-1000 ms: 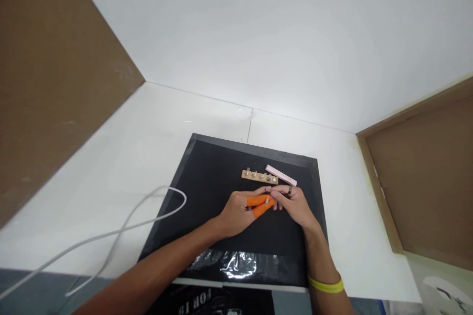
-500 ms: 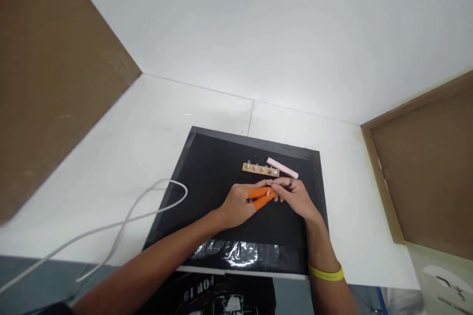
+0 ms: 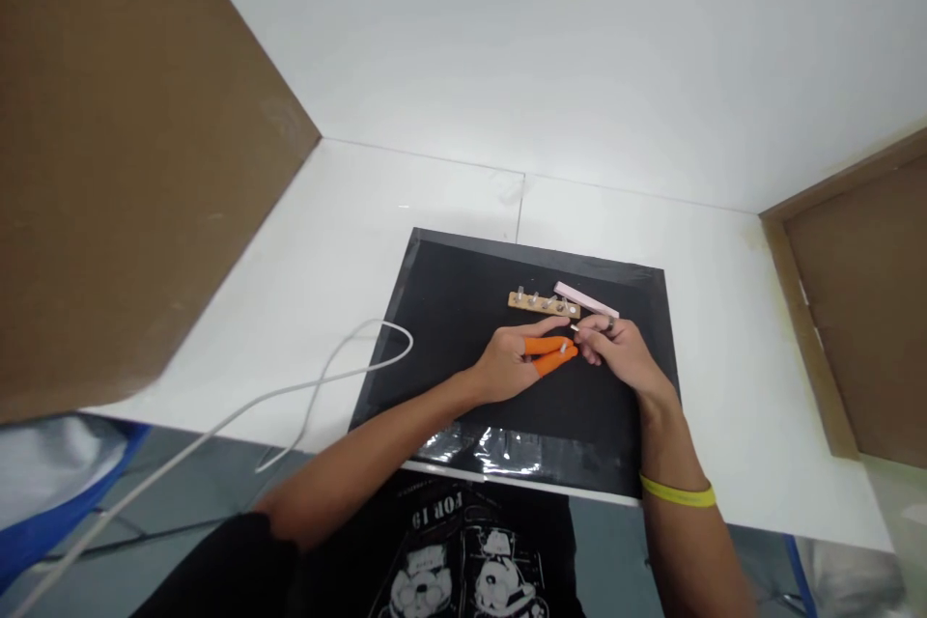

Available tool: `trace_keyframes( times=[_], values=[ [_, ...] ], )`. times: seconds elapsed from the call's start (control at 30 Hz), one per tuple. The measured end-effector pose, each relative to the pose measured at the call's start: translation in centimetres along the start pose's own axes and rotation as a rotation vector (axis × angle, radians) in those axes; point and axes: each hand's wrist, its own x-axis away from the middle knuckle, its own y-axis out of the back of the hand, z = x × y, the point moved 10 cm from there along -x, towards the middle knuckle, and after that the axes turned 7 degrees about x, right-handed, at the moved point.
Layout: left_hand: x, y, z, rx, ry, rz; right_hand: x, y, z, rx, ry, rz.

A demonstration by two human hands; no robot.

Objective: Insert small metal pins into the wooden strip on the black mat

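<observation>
Pinching a small part over the black mat

Meeting fingertip to fingertip near the mat's far edge, both hands work a tiny pale piece; too small to identify.

Left hand: two fingers sheathed in orange finger cots, curled inward toward the piece. Whether it grips the piece, cannot tell.

Right hand: ring on one finger, yellow wristband on the wrist, fingertips closed on the piece.

Just beyond the hands: wooden strip carrying a row of upright metal studs, with a pink bar touching its right end.

Black mat lies on the white tabletop, near edge covered in glossy film.

White cable loops off the mat's left edge.
</observation>
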Motion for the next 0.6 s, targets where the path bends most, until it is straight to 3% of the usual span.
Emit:
trace_keyframes(
  times=[0.1,0.17,0.2,0.27,0.3,0.37,0.43,0.47,0.57,0.6],
  values=[
    [0.2,0.6,-0.2,-0.022,0.005,-0.060,1.5,2.3,2.7,0.017,0.051,-0.179],
    [0.9,1.1,-1.1,-0.036,0.012,-0.080,3.7,2.5,6.1,0.085,0.122,-0.213],
    [1.6,1.4,-1.8,-0.047,0.013,-0.075,5.0,1.7,8.2,0.154,0.182,-0.156],
    [3.2,2.0,-3.7,-0.078,0.014,-0.053,9.1,-2.3,14.3,0.550,0.591,0.067],
    [4.1,2.2,-4.8,-0.134,0.015,-0.023,11.3,-3.1,16.9,0.689,0.783,0.025],
    [6.1,3.3,-6.6,-0.230,0.037,-0.031,14.4,-3.8,20.1,0.898,0.968,-0.137],
    [7.9,4.2,-8.5,-0.342,0.033,-0.056,16.5,-4.5,22.2,1.041,1.078,-0.287],
    [8.7,4.5,-9.4,-0.398,0.015,-0.073,17.4,-5.5,22.8,1.068,1.141,-0.268],
    [10.8,5.0,-12.1,-0.524,-0.070,-0.131,19.9,-8.8,23.6,1.032,1.310,0.008],
    [11.4,5.0,-12.8,-0.554,-0.090,-0.154,20.3,-8.9,24.1,1.027,1.307,-0.002]
  ],
)
